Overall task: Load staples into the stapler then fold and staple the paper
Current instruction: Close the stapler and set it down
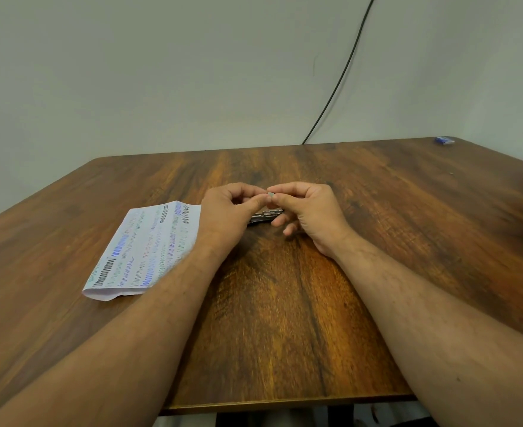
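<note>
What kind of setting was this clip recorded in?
Probably a plain room at home or in an office: a wood-grain table pushed against a bare pale wall, a black cable running down it, and printed paper by the hands.

Wooden table (284,318): paper (143,251), stapler (264,216)

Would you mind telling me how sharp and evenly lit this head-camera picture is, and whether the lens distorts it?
Head view: soft, even light with no glare on the table; faint shadows only under the left hand and right hand. The wide lens bows the table edges and stretches the forearms. The stapler and the small staple strip between the fingertips are slightly blurred; the paper shows its scribbles, not legible.
</note>
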Demonstrator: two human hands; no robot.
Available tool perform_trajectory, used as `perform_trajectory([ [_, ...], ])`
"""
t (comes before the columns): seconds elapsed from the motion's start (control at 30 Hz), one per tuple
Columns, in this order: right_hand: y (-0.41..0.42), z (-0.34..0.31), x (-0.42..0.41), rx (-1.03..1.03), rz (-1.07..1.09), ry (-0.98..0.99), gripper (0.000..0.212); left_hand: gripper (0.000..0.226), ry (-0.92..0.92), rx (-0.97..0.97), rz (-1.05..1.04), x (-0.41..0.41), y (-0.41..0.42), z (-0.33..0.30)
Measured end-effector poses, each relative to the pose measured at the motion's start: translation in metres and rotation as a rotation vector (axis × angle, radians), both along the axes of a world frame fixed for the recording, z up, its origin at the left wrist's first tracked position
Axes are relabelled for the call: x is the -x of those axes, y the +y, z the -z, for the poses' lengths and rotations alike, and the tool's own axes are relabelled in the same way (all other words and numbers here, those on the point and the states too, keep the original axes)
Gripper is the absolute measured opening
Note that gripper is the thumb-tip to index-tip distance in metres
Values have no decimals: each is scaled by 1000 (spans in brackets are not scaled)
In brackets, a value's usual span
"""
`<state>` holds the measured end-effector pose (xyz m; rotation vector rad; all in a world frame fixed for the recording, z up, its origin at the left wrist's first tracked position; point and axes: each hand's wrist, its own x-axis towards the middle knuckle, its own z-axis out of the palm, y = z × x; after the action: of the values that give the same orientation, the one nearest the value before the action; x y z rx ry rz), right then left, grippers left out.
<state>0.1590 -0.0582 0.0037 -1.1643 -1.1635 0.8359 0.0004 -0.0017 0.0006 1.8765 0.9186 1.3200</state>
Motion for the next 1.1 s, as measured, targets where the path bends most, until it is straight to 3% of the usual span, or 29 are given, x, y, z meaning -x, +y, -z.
perform_trajectory([
  [0.87,-7,1,8,-157,146,-361,10,31,62,205,116,-4,-3,-3],
  [1.03,0,4,8,-198,283,-501,2,21,-35,120,-52,-4,1,0],
  [1.1,1,5,8,-190,286,-549,2,19,44,77,-65,-6,0,0],
])
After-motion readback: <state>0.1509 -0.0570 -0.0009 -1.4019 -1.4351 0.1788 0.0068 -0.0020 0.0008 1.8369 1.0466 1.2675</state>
